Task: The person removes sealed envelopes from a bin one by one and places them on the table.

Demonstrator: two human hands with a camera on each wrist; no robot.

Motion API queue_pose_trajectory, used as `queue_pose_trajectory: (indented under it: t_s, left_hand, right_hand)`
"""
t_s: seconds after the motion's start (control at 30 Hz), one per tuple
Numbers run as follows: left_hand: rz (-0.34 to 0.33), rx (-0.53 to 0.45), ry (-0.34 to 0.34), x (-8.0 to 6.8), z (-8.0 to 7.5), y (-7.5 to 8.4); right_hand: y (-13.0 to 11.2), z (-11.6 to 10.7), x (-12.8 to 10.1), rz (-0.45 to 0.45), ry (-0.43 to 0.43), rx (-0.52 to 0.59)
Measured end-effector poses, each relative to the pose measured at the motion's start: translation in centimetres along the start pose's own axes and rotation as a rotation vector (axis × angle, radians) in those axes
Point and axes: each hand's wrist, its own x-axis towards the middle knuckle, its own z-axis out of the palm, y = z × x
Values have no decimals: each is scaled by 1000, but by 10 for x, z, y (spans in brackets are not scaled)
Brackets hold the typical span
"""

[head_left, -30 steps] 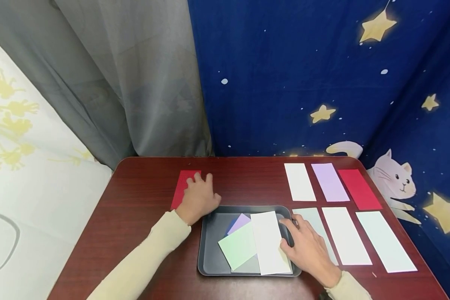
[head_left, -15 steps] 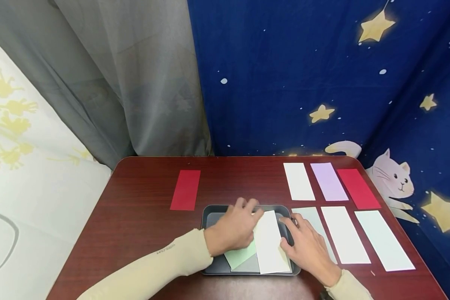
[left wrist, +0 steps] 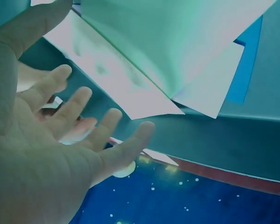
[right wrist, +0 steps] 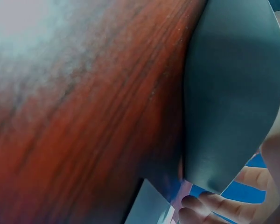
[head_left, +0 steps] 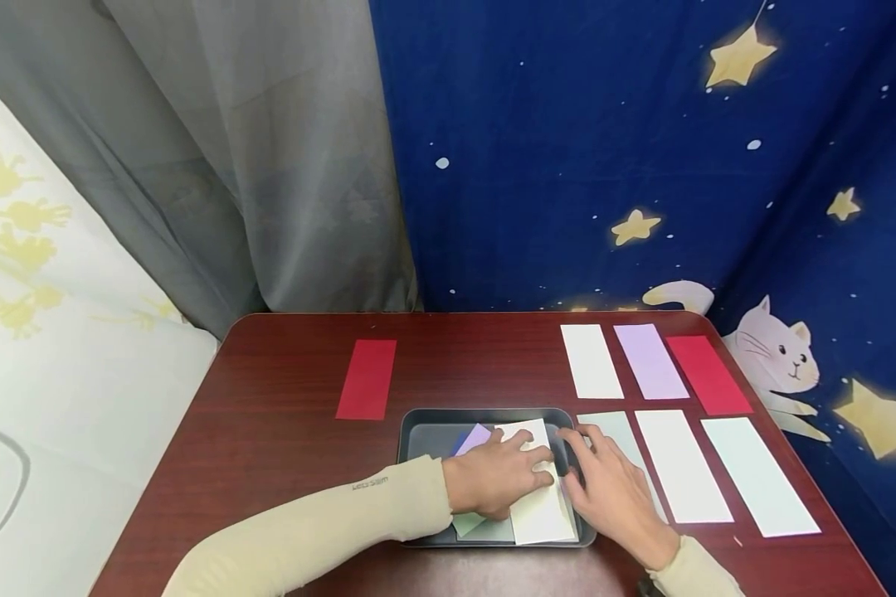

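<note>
"Overall, what occupied the lower centre of the head view?"

"A dark tray (head_left: 427, 439) lay on the red-brown table (head_left: 269, 464). Within it, a white card (head_left: 543, 524) stood lengthwise towards the right side, beside a partly covered green card (head_left: 466, 522) and a purple card (head_left: 474, 437). The left wrist view also showed a blue piece (left wrist: 248, 65) under the paler sheets."

"How was the left hand (head_left: 499, 474) placed?"

"It lay over the white card, back uppermost, fingers spread wide and slightly bent. Whether the fingertips touched the card could not be told."

"And the right hand (head_left: 611, 489)?"

"It stood at the tray's right rim, fingers bent, with a broad gap between thumb and forefinger. Whether it gripped the rim or merely rested there could not be determined."

"What lay around them?"

"Left of centre, above the tray, was a red card (head_left: 367, 379). At right, six cards (head_left: 684, 466) formed two rows of three: white, purple and red above; pale green, white and pale green below, the leftmost of these partly hidden by the right hand. A grey curtain (head_left: 306, 166) and a star-patterned blue curtain (head_left: 530, 249) filled the background."
</note>
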Motion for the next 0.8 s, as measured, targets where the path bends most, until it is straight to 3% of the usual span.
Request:
queue_pose_trajectory:
  t_s: [0.2, 0.43, 0.6, 0.8]
  left_hand:
    - [85, -10, -4, 10, 2, -6]
    - [194, 37, -68, 21, 2, -12]
    - [230, 45, -89, 26, 1, -16]
    - [258, 37, -64, 30, -2, -17]
  right_hand:
    - [0, -1, 0, -6, 3, 1]
    - [1, -1, -1, 0, -7, 11]
    - [1, -1, -2, -6, 2, 24]
    - [1, -1, -3, -23, 18, 30]
